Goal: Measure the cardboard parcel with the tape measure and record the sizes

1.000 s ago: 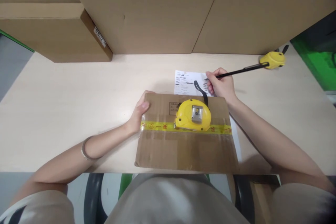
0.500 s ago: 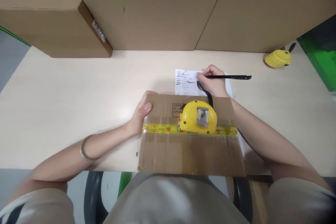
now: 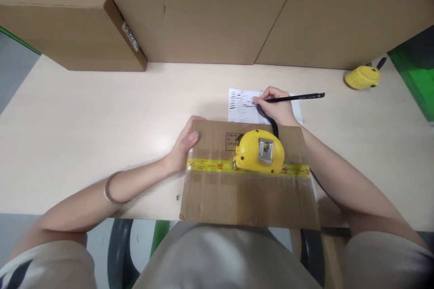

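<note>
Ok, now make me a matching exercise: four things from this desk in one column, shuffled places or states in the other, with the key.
Things
1. black pen
2. sheet of paper
3. left hand
4. metal-clipped tape measure

Places or states
A. white, with dark marks on it
B. lying on top of the small box
C. held in the fingers of the right hand
D. gripping the small box by its left edge

Right pairs: 1-C, 2-A, 3-D, 4-B
</note>
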A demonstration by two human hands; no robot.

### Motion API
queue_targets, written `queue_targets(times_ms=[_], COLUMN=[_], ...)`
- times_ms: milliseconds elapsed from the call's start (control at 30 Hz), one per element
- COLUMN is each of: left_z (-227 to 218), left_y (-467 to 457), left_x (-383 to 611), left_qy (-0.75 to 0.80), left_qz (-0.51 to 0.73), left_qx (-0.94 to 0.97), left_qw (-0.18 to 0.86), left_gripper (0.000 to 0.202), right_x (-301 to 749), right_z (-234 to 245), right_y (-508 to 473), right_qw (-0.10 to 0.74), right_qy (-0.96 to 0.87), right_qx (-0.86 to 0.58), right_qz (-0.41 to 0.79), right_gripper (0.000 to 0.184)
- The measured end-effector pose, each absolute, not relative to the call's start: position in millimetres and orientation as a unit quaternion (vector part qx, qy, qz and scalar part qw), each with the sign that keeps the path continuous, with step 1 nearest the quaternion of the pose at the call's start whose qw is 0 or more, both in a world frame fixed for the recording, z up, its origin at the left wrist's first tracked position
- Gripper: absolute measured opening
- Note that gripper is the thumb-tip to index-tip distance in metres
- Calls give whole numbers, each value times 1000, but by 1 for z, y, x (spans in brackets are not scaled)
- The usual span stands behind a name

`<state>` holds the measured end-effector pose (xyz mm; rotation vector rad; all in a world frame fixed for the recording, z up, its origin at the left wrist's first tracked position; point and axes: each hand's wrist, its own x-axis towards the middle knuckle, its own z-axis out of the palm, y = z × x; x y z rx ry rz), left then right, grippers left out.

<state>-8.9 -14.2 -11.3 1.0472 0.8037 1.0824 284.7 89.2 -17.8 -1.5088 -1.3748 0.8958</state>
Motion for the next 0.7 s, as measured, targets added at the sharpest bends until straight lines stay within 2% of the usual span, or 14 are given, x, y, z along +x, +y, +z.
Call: queue_targets(times_ms=[700], left_z=[-16], left_y=[-13], left_x=[-9], left_qy=[331], left_qz=[478], left_qx=[464], left_qw=[668], left_gripper=[57], right_x=[283], right_z=[-4], right_y=[89], right_qw=[426], right_qy=[-521], right_qx=[-624], right_qz=[397], right_gripper=[39])
